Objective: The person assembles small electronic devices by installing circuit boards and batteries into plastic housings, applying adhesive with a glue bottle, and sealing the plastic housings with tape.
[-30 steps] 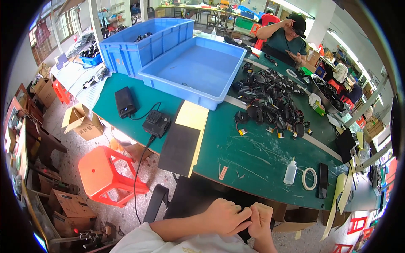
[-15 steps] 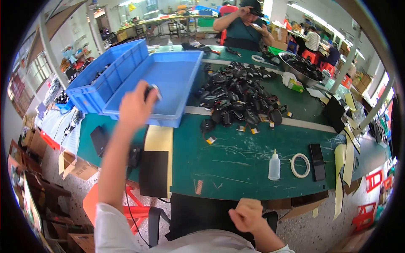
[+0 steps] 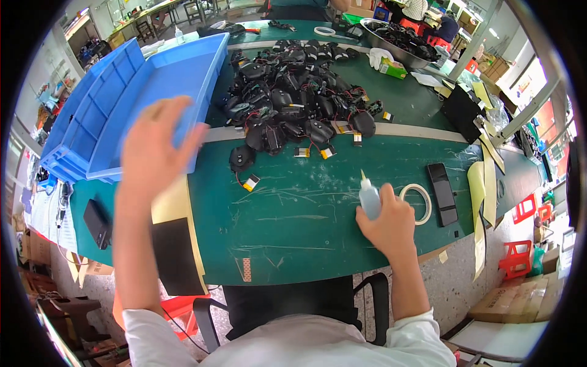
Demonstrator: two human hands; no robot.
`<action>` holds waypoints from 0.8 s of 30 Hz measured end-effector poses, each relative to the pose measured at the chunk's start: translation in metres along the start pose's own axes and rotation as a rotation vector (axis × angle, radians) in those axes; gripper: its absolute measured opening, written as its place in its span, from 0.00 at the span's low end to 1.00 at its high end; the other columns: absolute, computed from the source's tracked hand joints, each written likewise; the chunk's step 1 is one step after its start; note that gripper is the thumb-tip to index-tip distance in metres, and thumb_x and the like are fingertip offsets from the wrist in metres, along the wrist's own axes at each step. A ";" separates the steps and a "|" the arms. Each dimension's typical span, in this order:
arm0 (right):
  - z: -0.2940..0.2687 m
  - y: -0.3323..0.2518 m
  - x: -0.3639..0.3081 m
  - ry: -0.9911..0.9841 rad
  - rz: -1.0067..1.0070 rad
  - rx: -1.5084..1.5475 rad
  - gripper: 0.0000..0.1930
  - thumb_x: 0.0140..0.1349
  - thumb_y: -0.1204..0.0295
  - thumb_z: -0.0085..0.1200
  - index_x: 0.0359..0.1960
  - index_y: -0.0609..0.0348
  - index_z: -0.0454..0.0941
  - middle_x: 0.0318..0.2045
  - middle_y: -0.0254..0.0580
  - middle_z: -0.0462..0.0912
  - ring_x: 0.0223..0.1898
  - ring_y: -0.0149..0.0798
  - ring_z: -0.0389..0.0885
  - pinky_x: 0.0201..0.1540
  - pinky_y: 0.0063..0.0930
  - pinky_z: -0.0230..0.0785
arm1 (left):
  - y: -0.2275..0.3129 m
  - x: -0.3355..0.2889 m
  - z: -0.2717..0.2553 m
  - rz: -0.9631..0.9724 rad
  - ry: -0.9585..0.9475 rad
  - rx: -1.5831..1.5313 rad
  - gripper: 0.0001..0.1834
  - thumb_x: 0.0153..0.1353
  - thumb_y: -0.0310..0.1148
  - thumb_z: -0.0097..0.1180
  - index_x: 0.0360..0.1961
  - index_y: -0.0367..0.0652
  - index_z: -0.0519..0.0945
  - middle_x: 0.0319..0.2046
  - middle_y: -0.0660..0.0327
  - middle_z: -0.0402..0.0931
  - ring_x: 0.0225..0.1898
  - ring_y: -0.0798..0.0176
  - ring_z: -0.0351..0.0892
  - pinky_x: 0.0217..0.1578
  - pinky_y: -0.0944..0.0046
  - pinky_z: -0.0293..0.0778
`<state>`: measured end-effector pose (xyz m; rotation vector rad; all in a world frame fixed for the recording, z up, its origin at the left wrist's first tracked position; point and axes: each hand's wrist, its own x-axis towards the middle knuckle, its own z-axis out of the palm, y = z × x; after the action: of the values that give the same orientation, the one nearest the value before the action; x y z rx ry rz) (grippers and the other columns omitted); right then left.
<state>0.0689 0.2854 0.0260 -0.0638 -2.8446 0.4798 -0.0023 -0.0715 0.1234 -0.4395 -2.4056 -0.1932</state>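
Observation:
My right hand (image 3: pixel 394 225) is closed round a translucent squeeze bottle (image 3: pixel 369 199) with a pale nozzle, tilted slightly over the green table. In front of the shallow blue tray (image 3: pixel 206 85) my left hand (image 3: pixel 153 150) is raised, a little blurred, with thumb and fingers apart and nothing seen in it. A heap of small black devices (image 3: pixel 287 98) with thin red wires lies in the middle. Some have flat silver and yellow battery cells (image 3: pixel 251 182) attached. Right beside the bottle lies a roll of cream tape (image 3: pixel 422 205).
A deeper blue crate (image 3: pixel 92 104) stands left of the tray. A black phone (image 3: pixel 442 192) lies right of the tape. Nearer me at left are a black sheet (image 3: pixel 177 257) and a dark box-like device (image 3: pixel 96 223). A metal basin (image 3: pixel 397 58) of black parts stands far right.
My left hand held a small dark device over the tray; now it is empty and nearer. My right hand moved from the table's front edge and took hold of the squeeze bottle. The view shifted.

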 end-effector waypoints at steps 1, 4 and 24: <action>0.002 0.002 0.012 -0.020 0.002 -0.023 0.19 0.48 0.63 0.62 0.34 0.59 0.67 0.29 0.54 0.81 0.30 0.57 0.82 0.33 0.47 0.74 | 0.027 -0.003 0.000 0.099 0.026 -0.139 0.18 0.53 0.37 0.64 0.44 0.43 0.77 0.38 0.52 0.79 0.39 0.47 0.79 0.40 0.52 0.76; -0.005 0.008 0.030 -0.050 -0.013 -0.086 0.19 0.49 0.63 0.63 0.34 0.59 0.68 0.28 0.52 0.81 0.30 0.57 0.82 0.33 0.48 0.73 | 0.069 -0.020 0.013 0.222 -0.022 -0.359 0.13 0.50 0.32 0.65 0.36 0.41 0.77 0.31 0.56 0.78 0.33 0.51 0.79 0.33 0.57 0.75; -0.016 -0.064 0.119 0.004 -0.379 0.206 0.13 0.43 0.78 0.58 0.30 0.61 0.67 0.18 0.46 0.72 0.20 0.44 0.72 0.27 0.35 0.65 | 0.049 -0.069 0.089 -0.077 -0.003 -0.791 0.07 0.50 0.24 0.63 0.28 0.40 0.75 0.23 0.60 0.77 0.24 0.60 0.78 0.27 0.65 0.73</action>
<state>-0.0424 0.2400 0.0902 0.5000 -2.6916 0.6769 0.0110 -0.0213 0.0121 -0.6865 -2.2677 -1.1931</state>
